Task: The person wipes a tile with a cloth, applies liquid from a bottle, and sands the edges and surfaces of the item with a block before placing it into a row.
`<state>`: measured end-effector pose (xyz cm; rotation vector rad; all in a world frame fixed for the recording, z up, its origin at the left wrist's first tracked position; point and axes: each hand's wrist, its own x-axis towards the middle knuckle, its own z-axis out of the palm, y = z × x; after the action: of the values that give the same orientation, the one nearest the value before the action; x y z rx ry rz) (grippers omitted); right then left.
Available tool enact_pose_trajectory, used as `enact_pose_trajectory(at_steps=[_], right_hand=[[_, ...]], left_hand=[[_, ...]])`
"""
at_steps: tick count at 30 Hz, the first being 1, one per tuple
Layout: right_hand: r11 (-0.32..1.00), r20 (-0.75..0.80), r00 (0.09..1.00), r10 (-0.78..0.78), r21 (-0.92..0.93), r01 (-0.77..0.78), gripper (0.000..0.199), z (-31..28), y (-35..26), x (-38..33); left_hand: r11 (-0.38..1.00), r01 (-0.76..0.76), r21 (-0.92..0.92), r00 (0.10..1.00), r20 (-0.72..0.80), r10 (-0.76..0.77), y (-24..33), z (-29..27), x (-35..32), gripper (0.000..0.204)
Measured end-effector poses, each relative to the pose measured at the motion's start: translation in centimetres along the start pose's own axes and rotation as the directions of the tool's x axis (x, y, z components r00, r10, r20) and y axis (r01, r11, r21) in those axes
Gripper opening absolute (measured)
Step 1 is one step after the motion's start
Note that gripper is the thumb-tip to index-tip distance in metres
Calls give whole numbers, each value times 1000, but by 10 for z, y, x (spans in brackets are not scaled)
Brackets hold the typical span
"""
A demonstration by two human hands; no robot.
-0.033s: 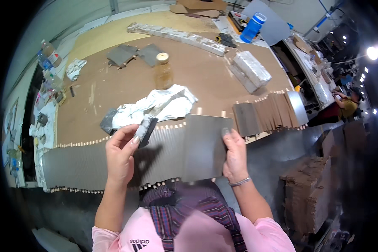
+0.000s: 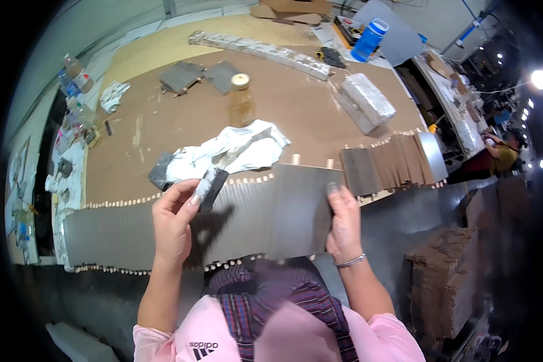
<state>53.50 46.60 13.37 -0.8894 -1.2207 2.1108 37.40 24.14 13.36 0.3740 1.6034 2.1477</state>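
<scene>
My left hand (image 2: 174, 220) pinches a small dark block (image 2: 212, 189) with a whitish-smeared side, holding it above a long row of thin grey panels (image 2: 133, 232). Light wooden pegs stick out along both long edges of that row. My right hand (image 2: 345, 220) grips the right edge of one grey panel (image 2: 304, 211), thumb on its upper face; the fingers beneath are partly hidden. Two pegs show at this panel's far edge, and it overlaps the row's right end. Just beyond the row lies a crumpled white cloth (image 2: 241, 148), with a glass jar (image 2: 241, 107) of amber-brown contents behind it.
More panels (image 2: 392, 160) stand overlapped at the right. A wrapped block (image 2: 368, 102), a long whitish bar (image 2: 259, 54) and loose grey panels (image 2: 181, 77) lie farther back. A blue bottle (image 2: 370, 40) stands at the far right. Stacked brown sheets (image 2: 440, 283) are on the floor; a person (image 2: 504, 151) is beyond.
The whole view has shifted a little, so the table's things sit slightly farther right. My right hand and its panel appear slightly farther right too; both hands keep their holds.
</scene>
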Motion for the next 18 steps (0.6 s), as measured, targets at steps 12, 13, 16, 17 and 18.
enact_pose_trajectory(at_steps=[12, 13, 16, 17, 18], right_hand=[[999, 42, 998, 42, 24, -43, 16, 3, 19, 0], [999, 50, 998, 47, 23, -48, 14, 11, 21, -3], [995, 89, 992, 84, 40, -88, 13, 18, 28, -10], [995, 102, 992, 78, 52, -84, 14, 23, 30, -13], [995, 113, 991, 72, 65, -79, 16, 27, 31, -15]], left_hand=[[87, -175, 981, 943, 141, 302, -4, -53, -14, 17], [132, -93, 987, 942, 45, 332, 5, -45, -18, 17], [549, -205, 810, 966, 79, 244, 21, -14, -19, 30], [784, -143, 604, 989, 110, 96, 18, -6, -20, 41], [922, -59, 383, 987, 162, -5, 11, 5, -22, 46]])
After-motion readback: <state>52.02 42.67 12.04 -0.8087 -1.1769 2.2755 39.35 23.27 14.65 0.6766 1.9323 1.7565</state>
